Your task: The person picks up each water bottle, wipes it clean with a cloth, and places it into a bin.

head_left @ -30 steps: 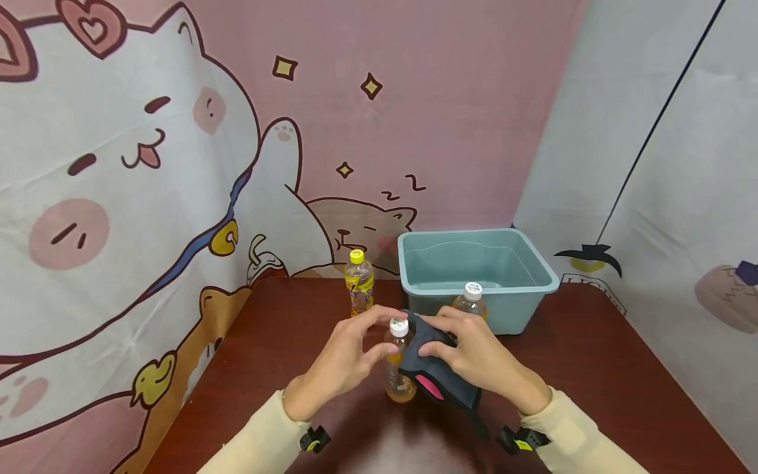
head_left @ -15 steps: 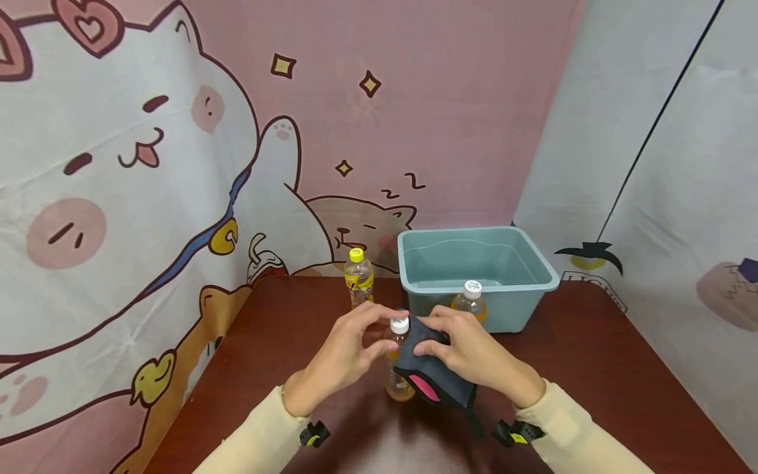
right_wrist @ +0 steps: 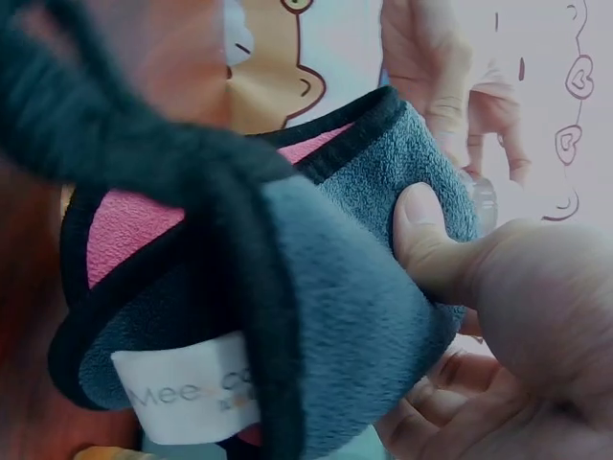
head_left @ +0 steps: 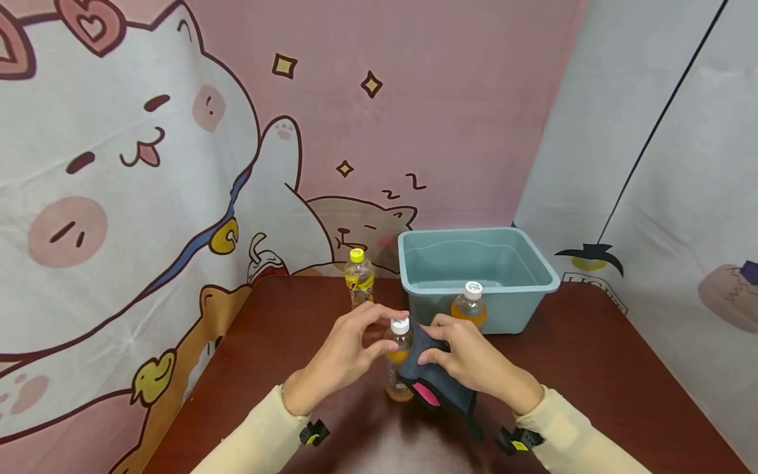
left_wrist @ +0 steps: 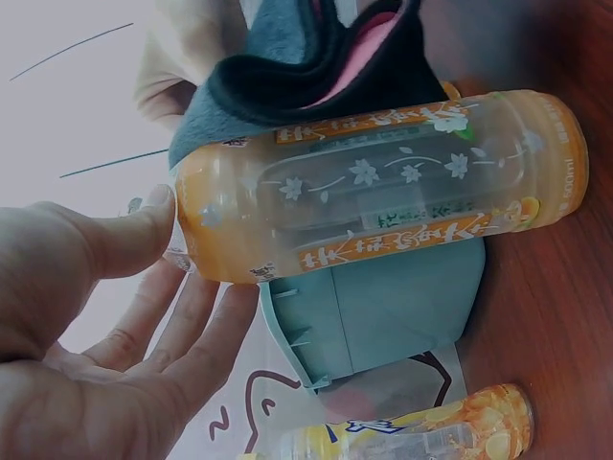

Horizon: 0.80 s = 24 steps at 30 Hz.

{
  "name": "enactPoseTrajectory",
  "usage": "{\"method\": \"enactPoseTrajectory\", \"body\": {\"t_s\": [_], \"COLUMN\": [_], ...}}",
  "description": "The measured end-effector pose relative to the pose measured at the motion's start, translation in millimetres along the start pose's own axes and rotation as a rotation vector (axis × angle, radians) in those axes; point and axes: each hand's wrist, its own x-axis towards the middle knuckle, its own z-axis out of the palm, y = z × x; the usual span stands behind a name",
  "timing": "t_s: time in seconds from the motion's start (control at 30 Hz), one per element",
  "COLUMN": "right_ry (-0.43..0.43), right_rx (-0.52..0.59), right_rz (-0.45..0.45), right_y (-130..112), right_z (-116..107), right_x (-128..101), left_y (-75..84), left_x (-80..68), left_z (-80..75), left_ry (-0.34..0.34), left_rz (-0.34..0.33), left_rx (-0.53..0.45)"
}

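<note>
White-capped clear plastic bottle with orange print: stands upright on the dark red-brown worktop, well short of its far edge, between the two hands.
Left hand: thumb and index finger curled about the bottle's cap and neck, coming in from its left.
Right hand: pinches a dark grey fleecy cloth with black edging and pink lining, folded, lying along the bottle's right side.
Key relation: bottle's long axis vertical; cloth slants from beside the cap downward, away to the right. Left hand is nearer the bottle; the cloth lies between bottle and right hand.
Far edge of worktop: blue-grey rectangular plastic bin, right of the midline; second white-capped bottle with an orange label just before it, contact unclear; yellow-capped clear bottle farther left.
</note>
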Motion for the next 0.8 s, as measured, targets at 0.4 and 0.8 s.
{"method": "enactPoseTrajectory", "body": {"t_s": [0.4,0.8], "right_ry": [-0.042,-0.163], "right_rx": [-0.013,-0.075], "right_rz": [0.003,-0.035], "right_y": [19.5,32.9], "right_z": [19.1,38.1], "right_x": [-4.2,-3.6], "left_y": [-1.6,-0.5], "left_x": [-1.4,-1.8], "left_z": [1.9,3.3], "left_ry": [-0.006,0.006], "left_rz": [-0.023,-0.013], "left_rx": [-0.024,0.006]}}
